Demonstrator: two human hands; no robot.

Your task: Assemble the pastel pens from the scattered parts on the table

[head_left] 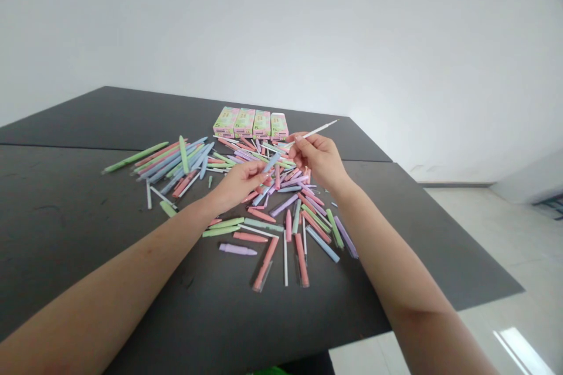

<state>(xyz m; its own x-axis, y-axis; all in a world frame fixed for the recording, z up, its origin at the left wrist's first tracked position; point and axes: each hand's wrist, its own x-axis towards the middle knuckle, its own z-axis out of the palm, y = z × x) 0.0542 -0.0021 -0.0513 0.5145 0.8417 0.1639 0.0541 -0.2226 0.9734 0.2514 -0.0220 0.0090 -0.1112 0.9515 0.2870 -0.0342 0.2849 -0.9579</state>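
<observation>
In my left hand (241, 183) is a light blue pen barrel (272, 162), pinched between thumb and fingers and pointing up to the right. My right hand (317, 158) grips a thin white pen refill (317, 130) whose tip points to the upper right. Both hands are raised over a spread of loose pen parts (285, 205) in pink, green, purple and blue, with white refills among them. A pink barrel (304, 261) with a clear cap lies near the front of the spread. Part of the pile is hidden behind my hands.
Several small pink-and-green boxes (244, 123) stand in a row behind the pile. To the left lies a bundle of longer pens (171, 158). The dark table (57, 228) has a seam across it, and a white wall (281, 29) rises behind.
</observation>
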